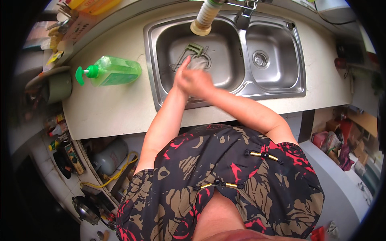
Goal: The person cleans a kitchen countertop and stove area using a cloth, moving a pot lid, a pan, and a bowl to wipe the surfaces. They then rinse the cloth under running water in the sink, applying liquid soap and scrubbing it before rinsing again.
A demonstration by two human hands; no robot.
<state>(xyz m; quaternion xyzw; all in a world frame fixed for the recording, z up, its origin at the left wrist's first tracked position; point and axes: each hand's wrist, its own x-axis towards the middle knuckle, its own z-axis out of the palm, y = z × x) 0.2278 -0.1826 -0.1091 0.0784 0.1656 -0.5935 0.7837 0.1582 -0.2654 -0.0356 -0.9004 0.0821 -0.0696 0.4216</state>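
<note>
Over the near side of the larger sink basin (232,66), my two hands are pressed together. My left hand (181,73) points away from me with one digit sticking up. Across it lies my right hand (199,82), blurred and covering much of the left palm. No object shows between them, though their fingers partly hide each other. Just beyond, on the basin floor, lies a green plastic-handled utensil (194,48) with thin wire parts. A greyish blurred patch beside it, near the drain, is unclear. Above the basin hangs a ribbed white faucet hose (203,19) with a cream nozzle.
Left of the sink, a green pump bottle (116,71) lies on its side on the pale countertop (99,117). The smaller basin (274,57) with its drain is at right. A utensil holder (78,28) stands far left. Below the counter sits a grey gas cylinder (110,156) near a yellow hose (105,182).
</note>
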